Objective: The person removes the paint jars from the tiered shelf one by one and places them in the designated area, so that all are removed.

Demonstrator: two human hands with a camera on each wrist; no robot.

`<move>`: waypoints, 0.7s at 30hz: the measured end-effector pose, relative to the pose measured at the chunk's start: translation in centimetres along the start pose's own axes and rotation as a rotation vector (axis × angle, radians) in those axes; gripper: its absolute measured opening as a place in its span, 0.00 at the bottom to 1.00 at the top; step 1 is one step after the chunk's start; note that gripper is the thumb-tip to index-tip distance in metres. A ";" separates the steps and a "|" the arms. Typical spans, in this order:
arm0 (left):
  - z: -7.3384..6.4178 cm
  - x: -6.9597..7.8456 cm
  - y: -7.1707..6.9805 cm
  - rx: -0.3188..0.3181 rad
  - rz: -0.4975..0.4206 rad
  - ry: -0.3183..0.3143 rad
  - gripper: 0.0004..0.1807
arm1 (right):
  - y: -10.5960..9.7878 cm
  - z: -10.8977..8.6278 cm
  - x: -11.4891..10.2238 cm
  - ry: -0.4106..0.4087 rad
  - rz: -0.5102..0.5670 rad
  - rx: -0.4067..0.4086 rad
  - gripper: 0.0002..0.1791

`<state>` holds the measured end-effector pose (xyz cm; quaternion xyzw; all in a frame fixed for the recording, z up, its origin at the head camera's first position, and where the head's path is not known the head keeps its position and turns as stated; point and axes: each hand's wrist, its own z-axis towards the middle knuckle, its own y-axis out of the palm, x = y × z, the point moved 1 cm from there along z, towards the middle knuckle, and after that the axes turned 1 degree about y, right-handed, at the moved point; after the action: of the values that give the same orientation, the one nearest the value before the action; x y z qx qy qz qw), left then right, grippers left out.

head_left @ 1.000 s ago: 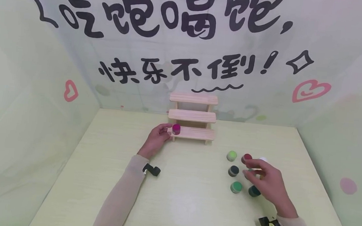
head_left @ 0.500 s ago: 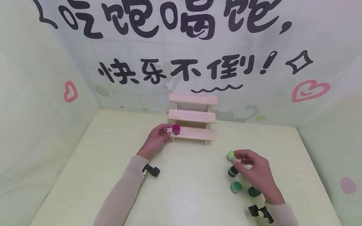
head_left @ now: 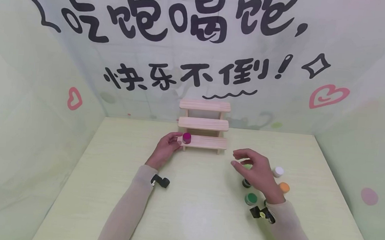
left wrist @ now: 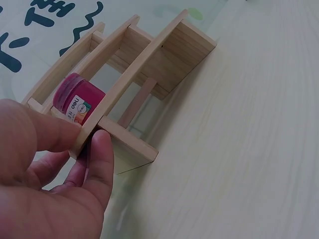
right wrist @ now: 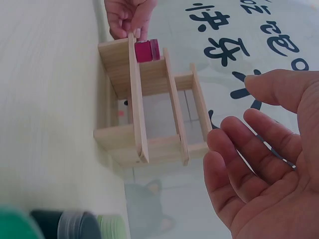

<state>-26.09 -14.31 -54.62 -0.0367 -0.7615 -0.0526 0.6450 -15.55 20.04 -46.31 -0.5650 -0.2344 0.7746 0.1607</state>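
My left hand (head_left: 165, 150) pinches the left end of the lowest step of a three-step wooden display stand (head_left: 204, 123); the left wrist view has thumb and finger on either side of that board. Right beside those fingers, a magenta paint jar (head_left: 186, 138) with a label (left wrist: 79, 108) stands upright on the step. My right hand (head_left: 256, 172) hovers over the jars at the right, fingers loosely bent and apart. In the right wrist view its palm (right wrist: 279, 199) is bare. Beneath it, a light green jar (head_left: 248, 166) and a dark jar (head_left: 246, 183) are partly covered.
A green jar (head_left: 250, 199) stands in front of the right hand. To its right are a white jar (head_left: 278, 172) and an orange jar (head_left: 284, 187). Behind the stand hangs a printed cloth backdrop (head_left: 139, 104), with cloth walls at both sides of the pale table (head_left: 191, 218).
My right hand has moved left across the jars towards the stand, uncovering the white and orange jars and covering others. The left hand and the magenta jar have stayed in place.
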 end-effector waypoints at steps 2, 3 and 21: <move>0.1 -0.1 0.0 0.002 -0.001 0.001 0.23 | 0.5 0.6 -0.2 -0.003 0.008 0.002 0.16; 0.1 -0.1 0.1 0.003 0.001 0.001 0.23 | 0.8 0.8 -0.3 -0.006 0.018 0.003 0.16; 0.1 -0.2 0.1 0.004 0.053 0.017 0.23 | 5.7 6.2 -2.3 0.020 0.090 -0.039 0.15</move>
<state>-26.19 -14.17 -54.81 -0.0552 -0.7549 -0.0341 0.6526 -20.62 12.92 -46.02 -0.5855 -0.2221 0.7708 0.1172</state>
